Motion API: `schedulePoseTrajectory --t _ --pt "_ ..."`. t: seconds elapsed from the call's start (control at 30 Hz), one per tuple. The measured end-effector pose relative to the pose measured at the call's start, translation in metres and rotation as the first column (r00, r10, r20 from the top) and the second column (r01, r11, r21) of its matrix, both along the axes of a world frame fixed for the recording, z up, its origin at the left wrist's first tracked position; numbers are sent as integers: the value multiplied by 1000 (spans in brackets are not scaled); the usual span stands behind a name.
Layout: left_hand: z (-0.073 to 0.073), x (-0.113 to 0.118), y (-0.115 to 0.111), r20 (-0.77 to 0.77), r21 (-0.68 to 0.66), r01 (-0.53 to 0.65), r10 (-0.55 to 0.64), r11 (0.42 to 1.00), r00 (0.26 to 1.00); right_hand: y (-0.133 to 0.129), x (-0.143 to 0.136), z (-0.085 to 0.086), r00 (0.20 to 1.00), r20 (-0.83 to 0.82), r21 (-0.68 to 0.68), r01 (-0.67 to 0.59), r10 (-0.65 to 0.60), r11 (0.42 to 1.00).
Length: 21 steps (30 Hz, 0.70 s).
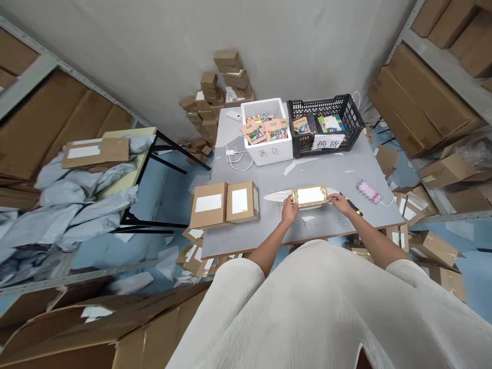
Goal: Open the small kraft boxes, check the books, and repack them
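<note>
In front of me, near the table's front edge, a small cardboard box [310, 195] with a white label on top sits between my hands. My left hand [290, 209] grips its left end, fingers closed on the edge. At the right end, my right hand [339, 203] has its fingers pinched on the corner. Just beside my right hand lies a black and yellow utility knife [352, 204], partly covered by the hand. A worn whitish patch [277, 196] shows on the tabletop left of the box. What lies under the box is hidden.
Two labelled cardboard boxes [225, 205] stand at the table's left. Behind are a white foam box [269, 152] of booklets and a black crate [328, 148]. A pixelated pink object [368, 191] with a cable lies right. Grey parcels [96, 200] cover the left table.
</note>
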<state>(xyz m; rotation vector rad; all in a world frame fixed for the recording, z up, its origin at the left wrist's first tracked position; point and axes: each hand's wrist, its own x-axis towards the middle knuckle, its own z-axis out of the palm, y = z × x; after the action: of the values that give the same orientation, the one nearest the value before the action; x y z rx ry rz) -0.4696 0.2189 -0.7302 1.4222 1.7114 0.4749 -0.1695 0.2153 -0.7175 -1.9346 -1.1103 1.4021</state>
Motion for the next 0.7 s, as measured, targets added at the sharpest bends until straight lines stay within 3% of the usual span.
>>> schedulePoseTrajectory --t 0.13,0.23,0.33,0.53,0.7 --pt "3 2 2 -31 -4 -9 9 1000 999 -11 39 -13 989 149 -69 35 -24 997" --pt "8 5 1 -109 38 6 -2 999 994 -21 69 -24 926 378 -191 53 24 980" --pt "16 9 -9 -225 107 77 -52 991 973 -27 90 -34 878 473 -265 58 78 962" --pt "35 17 -31 -357 91 287 -238 954 903 -34 96 -54 703 614 -381 -134 359 915" --pt "40 24 -34 -406 59 280 -234 958 883 -40 93 -64 623 636 -404 -234 456 884"
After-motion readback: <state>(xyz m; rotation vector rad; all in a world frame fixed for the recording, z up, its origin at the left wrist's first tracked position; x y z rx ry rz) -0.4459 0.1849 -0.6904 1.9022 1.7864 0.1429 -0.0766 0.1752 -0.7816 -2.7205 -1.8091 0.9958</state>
